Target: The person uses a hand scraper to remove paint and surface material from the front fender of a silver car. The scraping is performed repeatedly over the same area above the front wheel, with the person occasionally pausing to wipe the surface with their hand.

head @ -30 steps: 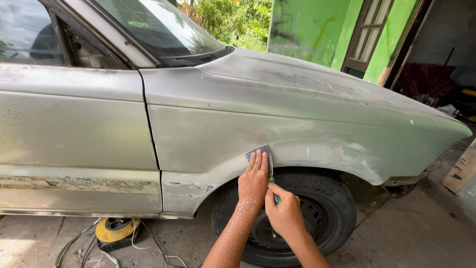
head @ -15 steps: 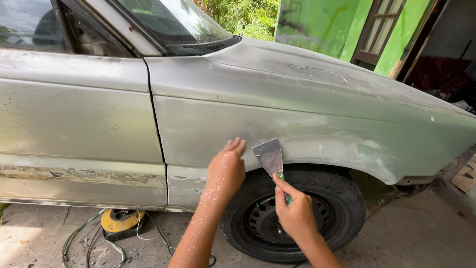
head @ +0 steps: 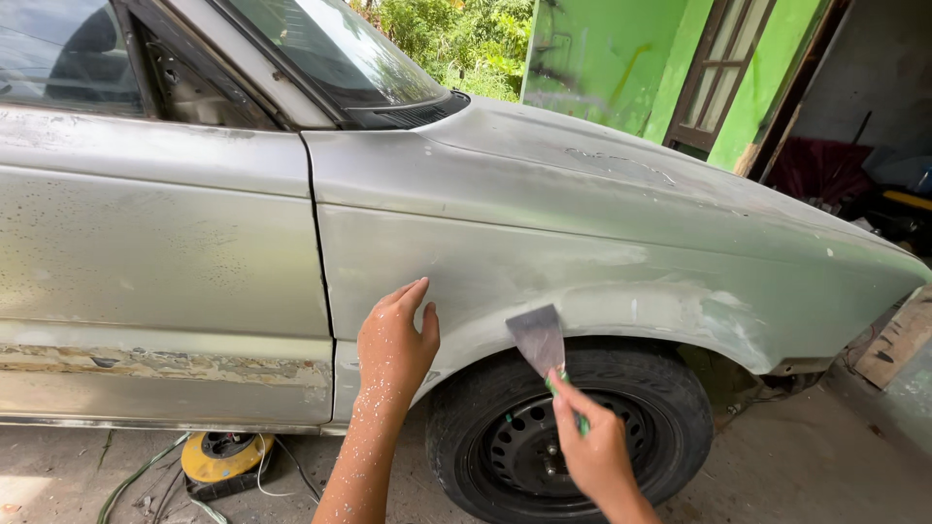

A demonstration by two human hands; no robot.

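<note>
Item: dull silver sanded car front fender (head: pixel 544 252), my landmark. My left hand (head: pixel 396 340) lies open and flat on it, behind the wheel arch, holding nothing. My right hand (head: pixel 594 448) is closed on the green handle of a grey flat-bladed metal putty knife (head: pixel 540 342), blade tip at the arch above the black tyre (head: pixel 573 437). Pale filler patches cover the arch; I judge smoothing unfinished and painting undone.
</note>
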